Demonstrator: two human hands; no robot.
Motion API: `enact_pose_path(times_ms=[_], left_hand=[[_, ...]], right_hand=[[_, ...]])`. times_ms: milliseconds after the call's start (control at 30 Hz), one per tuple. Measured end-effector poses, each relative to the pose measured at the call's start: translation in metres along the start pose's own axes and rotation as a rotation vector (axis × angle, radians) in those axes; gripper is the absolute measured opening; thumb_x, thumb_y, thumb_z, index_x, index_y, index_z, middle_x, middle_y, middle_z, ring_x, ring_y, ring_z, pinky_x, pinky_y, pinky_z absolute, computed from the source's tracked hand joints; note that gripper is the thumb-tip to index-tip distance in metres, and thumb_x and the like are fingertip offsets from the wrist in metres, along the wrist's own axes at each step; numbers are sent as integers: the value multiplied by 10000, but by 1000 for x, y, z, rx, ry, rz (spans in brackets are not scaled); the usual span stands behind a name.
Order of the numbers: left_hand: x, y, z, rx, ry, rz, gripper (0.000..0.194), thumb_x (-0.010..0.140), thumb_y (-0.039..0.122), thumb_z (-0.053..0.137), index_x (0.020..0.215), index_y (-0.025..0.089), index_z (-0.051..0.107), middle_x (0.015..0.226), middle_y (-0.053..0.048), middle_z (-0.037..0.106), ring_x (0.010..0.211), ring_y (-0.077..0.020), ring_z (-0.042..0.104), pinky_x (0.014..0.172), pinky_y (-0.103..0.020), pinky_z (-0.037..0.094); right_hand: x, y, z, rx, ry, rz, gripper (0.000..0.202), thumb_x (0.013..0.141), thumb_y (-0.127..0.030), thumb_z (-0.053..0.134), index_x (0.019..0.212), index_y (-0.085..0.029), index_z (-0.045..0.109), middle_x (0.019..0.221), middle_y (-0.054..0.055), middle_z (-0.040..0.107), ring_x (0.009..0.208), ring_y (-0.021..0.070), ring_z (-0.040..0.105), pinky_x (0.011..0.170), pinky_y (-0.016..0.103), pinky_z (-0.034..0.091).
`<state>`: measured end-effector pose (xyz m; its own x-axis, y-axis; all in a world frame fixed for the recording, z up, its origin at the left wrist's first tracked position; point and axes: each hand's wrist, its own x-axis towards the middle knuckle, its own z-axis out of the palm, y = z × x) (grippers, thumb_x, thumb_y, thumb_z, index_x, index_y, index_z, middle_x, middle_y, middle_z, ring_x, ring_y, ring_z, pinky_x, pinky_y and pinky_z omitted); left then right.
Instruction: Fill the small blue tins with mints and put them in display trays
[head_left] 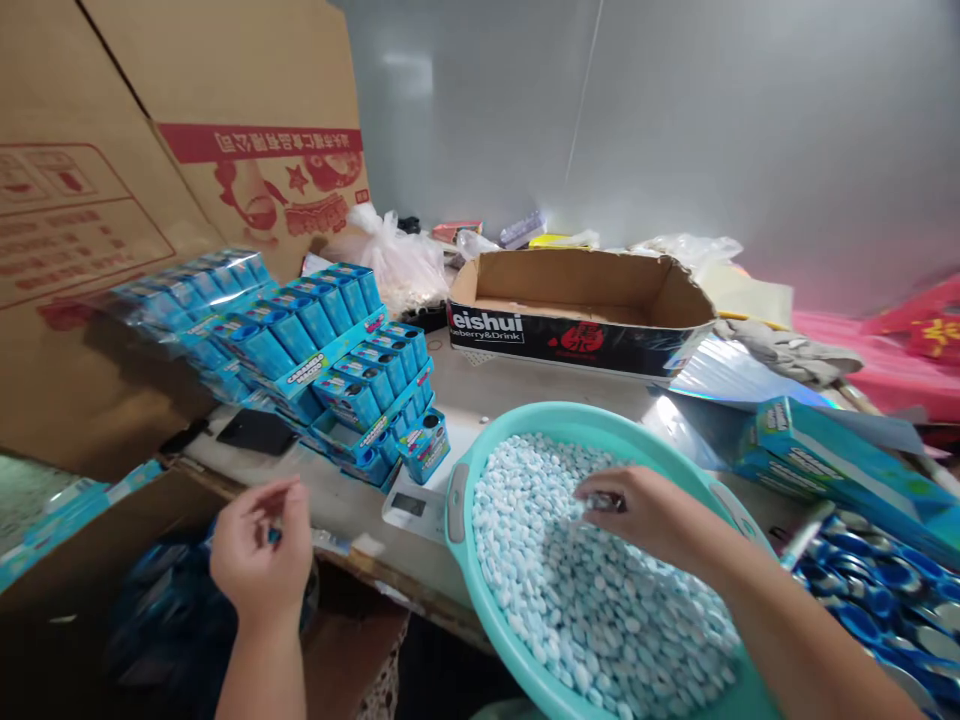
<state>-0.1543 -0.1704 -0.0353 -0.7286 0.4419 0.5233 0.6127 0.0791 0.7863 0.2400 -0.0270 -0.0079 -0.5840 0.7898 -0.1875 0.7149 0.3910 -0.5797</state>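
Note:
My left hand [262, 555] is raised in front of the table's near edge, over an open carton. Its fingers are curled towards the thumb, and whatever lies inside them is hidden. My right hand [645, 510] reaches into a turquoise basin [459, 545] filled with small pale blue and white candies [607, 580]. The fingers of this hand are bent around something small and shiny that I cannot make out, just above the candies. Between the hands, a small blue box [424, 447] with a round hole in its top sits on a white scale [442, 500].
Stacked trays of blue boxes [330, 330] stand at the left, beside a dark phone [257, 432]. A low cardboard box [570, 335] lies behind the basin. Blue-and-silver lids [862, 590] and a blue carton [847, 470] are at the right. Large cartons [247, 70] rise at the back left.

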Motion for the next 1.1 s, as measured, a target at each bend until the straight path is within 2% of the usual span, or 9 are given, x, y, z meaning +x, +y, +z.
enact_pose_path(times_ms=[100, 200, 300, 400, 533, 667, 833, 1000, 1100], left_hand=[[3, -41, -17, -12, 149, -216, 424, 816, 438, 680, 1110, 154, 570, 954, -76, 652, 820, -255, 702, 750, -429, 604], [4, -71, -11, 164, 142, -227, 342, 801, 389, 655, 1042, 152, 604, 954, -83, 669, 898, -266, 692, 856, -457, 580], [16, -89, 6, 226, 110, -179, 321, 806, 347, 618, 1067, 161, 608, 957, -81, 693, 892, -246, 689, 873, -417, 567], [44, -104, 22, 234, 83, -182, 380, 798, 316, 605, 1138, 147, 586, 1032, -109, 690, 960, -269, 680, 886, -423, 555], [74, -125, 30, 272, 61, -212, 450, 688, 251, 687, 1104, 111, 588, 1107, -156, 656, 1181, -362, 582, 1085, -562, 400], [71, -144, 27, 214, 130, -281, 509, 756, 277, 669, 1219, 151, 500, 1066, -87, 664, 1021, -252, 659, 967, -447, 518], [63, -156, 24, 103, 300, -380, 449, 807, 273, 619, 1207, 142, 463, 988, -55, 674, 877, -167, 676, 838, -320, 550], [65, -146, 23, 22, 322, -400, 414, 759, 244, 688, 1137, 147, 551, 935, -48, 687, 793, -179, 672, 786, -337, 550], [65, -142, 23, 21, 301, -412, 393, 755, 212, 697, 1123, 145, 576, 921, -56, 695, 779, -191, 677, 773, -346, 556]], right_hand=[[2, 8, -4, -55, 38, 17, 210, 852, -357, 579, 910, -245, 747, 775, 26, 716, 670, 204, 618, 627, 310, 456], [3, 7, -5, -113, 16, 35, 211, 879, -352, 554, 919, -238, 727, 801, 28, 718, 695, 202, 629, 637, 301, 458], [6, -2, -9, -156, -6, 25, 232, 910, -314, 529, 995, -215, 721, 991, 63, 744, 852, 228, 674, 758, 316, 489], [13, -14, -17, -215, -27, -77, 249, 933, -250, 500, 1015, -188, 727, 1098, 97, 717, 981, 247, 661, 876, 342, 474], [27, -28, -25, -269, -67, -199, 239, 935, -192, 501, 929, -184, 740, 1034, 97, 690, 911, 217, 644, 845, 333, 458], [44, -42, -30, -251, -110, -208, 200, 927, -199, 553, 959, -178, 750, 1001, 81, 699, 841, 185, 645, 785, 300, 462], [86, -83, -44, -280, -84, -316, 161, 894, -210, 634, 986, -173, 761, 982, 67, 714, 796, 165, 642, 743, 278, 469], [140, -144, -45, -289, -142, -501, 159, 856, -118, 658, 969, -132, 770, 906, 46, 721, 756, 136, 609, 700, 237, 427], [167, -164, -34, -327, -229, -604, 165, 868, -116, 665, 992, -111, 773, 947, 52, 729, 786, 127, 604, 728, 219, 421]])
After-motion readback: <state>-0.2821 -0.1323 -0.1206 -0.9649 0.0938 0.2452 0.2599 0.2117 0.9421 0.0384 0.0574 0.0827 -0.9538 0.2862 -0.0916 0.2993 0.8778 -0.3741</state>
